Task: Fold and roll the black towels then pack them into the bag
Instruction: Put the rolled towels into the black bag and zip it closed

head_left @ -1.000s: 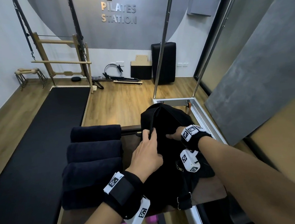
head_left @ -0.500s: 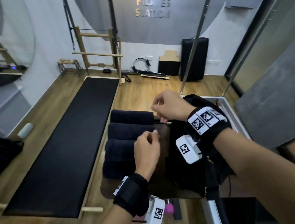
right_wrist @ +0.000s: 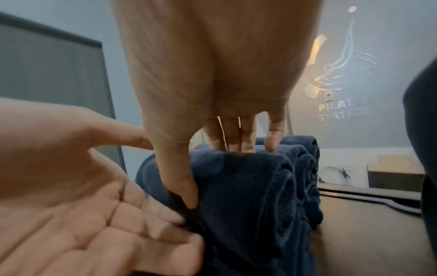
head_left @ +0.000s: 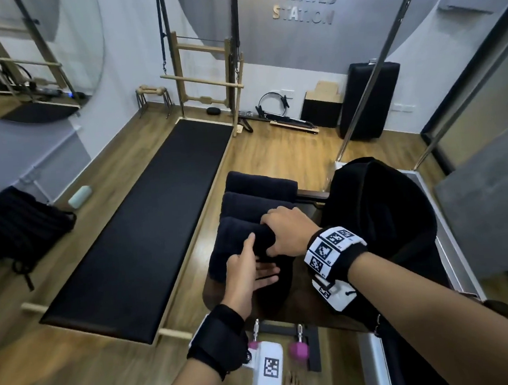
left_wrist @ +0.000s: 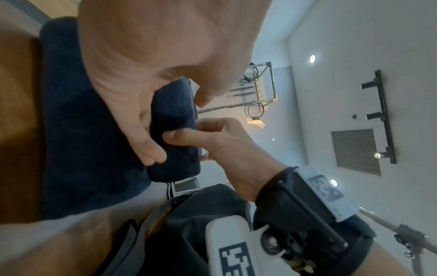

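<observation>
A second earlier both your hands were at the mouth of the black fabric bag (head_left: pixel 382 212); by this moment they had crossed left to the rolled towels. Nearest you, your left hand (head_left: pixel 247 272) lay palm up, fingers straight and spread, slid under the third dark rolled terry towel (head_left: pixel 244 238), forefinger up against its side. Your right hand (head_left: pixel 289 232) clamped that same roll from above, fingers curled over its top and thumb tucked into its near face. One more roll (head_left: pixel 222 270) lay nearer than it and two farther rolls (head_left: pixel 258 192) beyond, all side by side on the dark wooden table (head_left: pixel 303 297), the bag standing at their right. Folding and rolling looked finished, I judged; packing was only starting, with four rolls outside the bag.
</observation>
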{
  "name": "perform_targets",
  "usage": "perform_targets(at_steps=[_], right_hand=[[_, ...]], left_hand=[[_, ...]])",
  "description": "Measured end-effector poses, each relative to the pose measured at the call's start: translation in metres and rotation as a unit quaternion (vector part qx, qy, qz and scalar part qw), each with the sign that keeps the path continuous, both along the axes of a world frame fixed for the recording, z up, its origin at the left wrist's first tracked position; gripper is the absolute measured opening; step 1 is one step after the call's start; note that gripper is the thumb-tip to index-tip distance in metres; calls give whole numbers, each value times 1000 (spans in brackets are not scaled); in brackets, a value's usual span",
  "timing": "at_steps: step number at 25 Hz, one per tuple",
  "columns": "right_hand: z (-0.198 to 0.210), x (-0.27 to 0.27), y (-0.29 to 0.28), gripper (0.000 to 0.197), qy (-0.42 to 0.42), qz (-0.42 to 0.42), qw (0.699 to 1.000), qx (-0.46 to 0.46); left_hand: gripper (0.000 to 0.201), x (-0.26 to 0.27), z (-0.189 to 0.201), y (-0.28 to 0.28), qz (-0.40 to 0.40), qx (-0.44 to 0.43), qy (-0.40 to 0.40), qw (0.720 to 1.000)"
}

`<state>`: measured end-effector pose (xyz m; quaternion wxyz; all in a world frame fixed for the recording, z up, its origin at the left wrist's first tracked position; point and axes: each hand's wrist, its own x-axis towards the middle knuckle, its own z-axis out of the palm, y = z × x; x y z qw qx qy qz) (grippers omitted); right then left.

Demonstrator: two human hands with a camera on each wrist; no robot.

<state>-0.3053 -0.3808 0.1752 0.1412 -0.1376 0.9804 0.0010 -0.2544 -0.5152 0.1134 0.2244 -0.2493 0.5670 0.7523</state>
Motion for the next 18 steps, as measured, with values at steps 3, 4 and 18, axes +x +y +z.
perform_targets(at_steps=[3, 4, 18], right_hand=[[9, 8, 0, 41, -3, -40, 993, -108], [14, 11, 2, 39, -10, -54, 987, -150], [102, 68, 118, 51, -173, -275, 728, -604]], left_hand=[[54, 4, 8, 1, 31, 24, 23, 999], [53, 4, 12, 3, 44, 31, 26, 998], [61, -24, 101, 127, -45, 172, 241, 954]])
